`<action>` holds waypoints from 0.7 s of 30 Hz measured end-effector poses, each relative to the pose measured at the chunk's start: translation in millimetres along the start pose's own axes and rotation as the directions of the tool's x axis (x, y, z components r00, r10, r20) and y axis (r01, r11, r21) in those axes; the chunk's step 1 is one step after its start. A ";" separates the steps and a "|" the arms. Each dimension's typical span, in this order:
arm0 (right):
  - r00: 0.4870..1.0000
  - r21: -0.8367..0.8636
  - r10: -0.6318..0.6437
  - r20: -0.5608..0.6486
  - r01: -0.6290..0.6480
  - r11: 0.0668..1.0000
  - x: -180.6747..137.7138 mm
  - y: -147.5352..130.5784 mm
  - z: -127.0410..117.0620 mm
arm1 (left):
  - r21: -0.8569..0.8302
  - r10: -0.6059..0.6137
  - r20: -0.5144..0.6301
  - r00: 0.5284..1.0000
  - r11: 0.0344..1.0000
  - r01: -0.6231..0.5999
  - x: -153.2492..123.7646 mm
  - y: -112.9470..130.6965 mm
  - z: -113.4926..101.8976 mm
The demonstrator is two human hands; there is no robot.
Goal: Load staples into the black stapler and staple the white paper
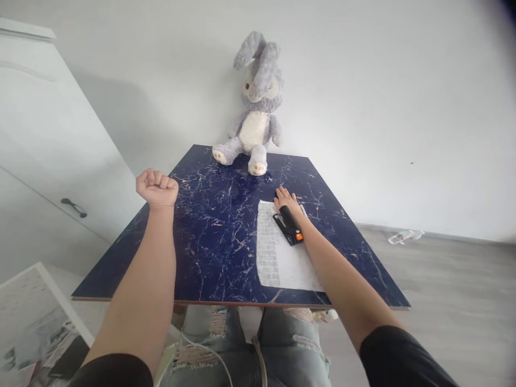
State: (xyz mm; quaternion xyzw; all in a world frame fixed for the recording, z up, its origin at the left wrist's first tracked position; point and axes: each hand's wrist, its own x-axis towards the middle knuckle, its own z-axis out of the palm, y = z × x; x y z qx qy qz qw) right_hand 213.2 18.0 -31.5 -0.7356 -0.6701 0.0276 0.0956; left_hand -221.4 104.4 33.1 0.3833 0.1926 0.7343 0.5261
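Observation:
My left hand (pixel 156 188) is curled into a fist over the table's left edge, with nothing showing in it. On the right side of the table, my right hand (pixel 287 200) lies with its fingers stretched out and apart. Beside its wrist rests a black stapler (pixel 287 227) with an orange end. Beneath the stapler lies a white sheet of paper (pixel 268 252) with a column of grey marks down its left side. A small dark bit shows by my right fingertips; I cannot make out what it is.
A grey plush rabbit (pixel 255 126) sits at the far edge of the dark blue marbled table (pixel 217 231), against the wall. At left stands a white cabinet (pixel 44 140) with a black handle. A crumpled clear plastic thing (pixel 405 236) lies on the floor at right.

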 end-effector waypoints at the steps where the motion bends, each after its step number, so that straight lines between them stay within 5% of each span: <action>1: 1.000 0.013 0.008 0.000 -0.008 1.000 5.7 -19.0 1.6 | -0.002 0.073 -0.026 0.997 0.997 -0.073 -1.3 5.3 -3.4; 5: 1.000 0.120 0.014 0.026 -0.017 0.993 28.9 -103.7 8.2 | -0.054 0.267 -0.075 0.961 0.961 -0.271 -8.3 29.6 -1.0; 9: 1.000 0.231 -0.004 -0.027 0.010 0.973 49.5 -179.0 14.2 | -0.235 0.238 -0.129 0.963 0.936 -0.263 -14.3 51.3 13.0; 14: 0.997 0.282 -0.057 -0.049 0.069 0.957 66.7 -234.2 18.0 | -0.372 0.325 -0.092 0.941 0.865 -0.335 -7.2 43.4 5.8; 17: 0.986 0.312 -0.123 -0.113 0.153 0.938 64.6 -240.5 11.1 | -0.357 0.506 0.105 0.856 0.823 -0.442 10.6 25.7 -15.6; 21: 0.943 0.313 -0.211 -0.257 0.287 0.905 38.2 -226.2 -23.0 | -0.367 0.621 0.433 0.653 0.783 -0.502 27.7 11.3 -37.8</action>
